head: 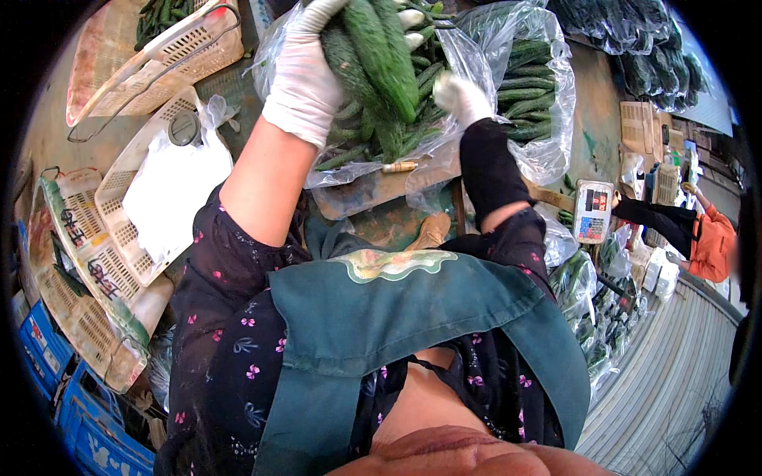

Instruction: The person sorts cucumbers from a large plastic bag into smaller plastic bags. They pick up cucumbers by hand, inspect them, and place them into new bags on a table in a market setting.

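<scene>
My left hand (306,77), in a white glove, is closed around several large green cucumbers (381,65) and holds them over an open pile. My right hand (461,98), also gloved in white with a black sleeve at the wrist, is over the pile's right side by the clear plastic; its fingers are blurred and hard to read. Beneath both hands lie loose cucumbers (357,128) on clear plastic sheeting. A small wooden-looking handle (399,167) rests at the near edge of the pile. To the right, a clear plastic bag (565,101) lines a stack of cucumbers (527,95) laid in rows.
Plastic crates (172,59) stand at the left, one bearing a white bag (178,184) with a round lidded container (184,128). A digital scale (593,211) stands right. Bagged cucumbers (574,285) lie beyond it, near a person in orange (711,244). Blue vehicles (98,422) are lower left.
</scene>
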### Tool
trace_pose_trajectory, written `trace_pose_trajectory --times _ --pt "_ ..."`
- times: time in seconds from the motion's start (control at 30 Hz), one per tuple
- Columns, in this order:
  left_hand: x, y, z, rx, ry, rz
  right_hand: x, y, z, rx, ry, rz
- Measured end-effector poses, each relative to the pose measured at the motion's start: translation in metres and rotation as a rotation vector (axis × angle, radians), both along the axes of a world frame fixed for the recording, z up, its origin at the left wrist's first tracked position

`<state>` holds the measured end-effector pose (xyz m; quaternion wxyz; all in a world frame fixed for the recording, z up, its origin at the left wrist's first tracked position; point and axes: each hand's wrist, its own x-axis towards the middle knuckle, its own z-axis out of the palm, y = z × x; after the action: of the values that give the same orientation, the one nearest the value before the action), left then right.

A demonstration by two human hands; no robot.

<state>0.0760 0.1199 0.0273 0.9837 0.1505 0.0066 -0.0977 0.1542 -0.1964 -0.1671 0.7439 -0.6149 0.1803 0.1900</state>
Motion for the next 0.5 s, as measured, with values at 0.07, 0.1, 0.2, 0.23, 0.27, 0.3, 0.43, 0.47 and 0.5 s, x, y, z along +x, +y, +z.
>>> trace_pose_trajectory --times 0.07,0.1,0.2,0.23,0.27,0.3,0.43,0.47,0.5 --pt "0.005 0.004 -0.009 -0.089 0.071 0.011 0.000 -0.031 -0.086 -0.305 0.247 -0.008" --pt "0.006 0.002 -0.011 -0.087 0.098 0.005 -0.004 -0.057 -0.124 -0.517 0.284 0.052" --pt "0.007 0.001 -0.022 -0.045 0.222 -0.103 0.000 -0.113 -0.192 -1.033 0.201 0.364" --pt "0.001 0.004 -0.033 -0.030 0.210 -0.036 0.007 -0.077 -0.185 -0.929 0.237 0.271" --pt "-0.003 0.006 -0.042 -0.015 0.190 0.025 0.016 -0.033 -0.153 -0.722 0.328 0.055" --pt "0.000 0.001 -0.043 -0.025 0.155 0.023 0.016 -0.025 -0.127 -0.528 0.423 -0.222" --pt "0.002 0.002 -0.044 -0.021 0.148 0.043 0.007 0.009 -0.075 -0.330 0.378 -0.307" --pt "0.005 0.000 -0.042 -0.050 0.136 0.015 0.004 0.002 -0.079 -0.380 0.409 -0.356" --pt "0.007 -0.002 -0.042 -0.054 0.146 0.004 0.002 -0.009 -0.090 -0.316 0.410 -0.363"
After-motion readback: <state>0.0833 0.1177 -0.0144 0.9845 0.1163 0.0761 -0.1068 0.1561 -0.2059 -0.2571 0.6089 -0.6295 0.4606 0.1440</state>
